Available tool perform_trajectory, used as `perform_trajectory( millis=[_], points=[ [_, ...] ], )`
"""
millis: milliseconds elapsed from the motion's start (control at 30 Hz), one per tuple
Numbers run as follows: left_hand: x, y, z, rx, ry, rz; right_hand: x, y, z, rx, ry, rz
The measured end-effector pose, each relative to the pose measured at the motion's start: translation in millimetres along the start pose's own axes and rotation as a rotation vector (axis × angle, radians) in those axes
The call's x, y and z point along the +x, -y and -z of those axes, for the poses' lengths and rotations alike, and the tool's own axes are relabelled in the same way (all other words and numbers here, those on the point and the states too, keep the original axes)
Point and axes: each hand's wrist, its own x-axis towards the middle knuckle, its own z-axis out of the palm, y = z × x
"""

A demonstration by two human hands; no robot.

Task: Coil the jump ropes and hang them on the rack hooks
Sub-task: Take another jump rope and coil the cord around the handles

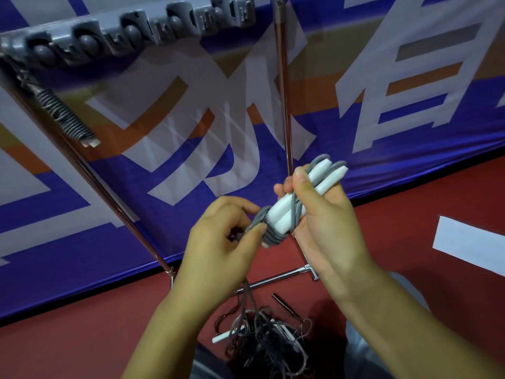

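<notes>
The right hand [325, 214] is wrapped around a bundle of white handles [308, 192], thumb up along one side and fingers curled behind, so the two handles lie together as a core to wind on. The grey cord [273, 233] already circles the lower end of the handles in several tight turns and also runs lengthwise along them. The left hand [226, 231] pinches that cord between thumb and fingertips just beside the wraps, and I take this as keeping tension so the turns do not slip while the next loop goes round. The rest of the cord drops from the left hand toward the floor.

Down there, between the person's legs, lies a tangled heap of ropes [265, 343], dark and grey cords knotted together with a white handle [222, 337] poking out. That tangle looks likely to snag the trailing cord as it is pulled up.

Above and to the left runs the grey hook rail [131, 31] of the rack, well apart from the hands. One coiled rope [68, 119] hangs below its left end; the other hooks I can see carry nothing. The rack's thin metal posts [284, 105] stand between the person and the blue banner [410, 77], and its foot bar [278, 280] rests on the red floor [410, 214] just beyond the heap.
</notes>
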Motion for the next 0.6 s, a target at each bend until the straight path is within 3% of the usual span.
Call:
perform_trajectory(
  millis=[167,400,600],
  points=[
    [-12,-10,-22,-0.492,-0.054,0.323,-1,3,-4,-0.047,-0.007,0.074],
    [-13,-17,-40,-0.276,-0.122,0.329,0,5,-6,0.007,-0.032,0.083],
    [-11,-29,-37,-0.799,-0.164,0.591,-1,5,-13,-0.002,-0.039,0.115]
  ],
)
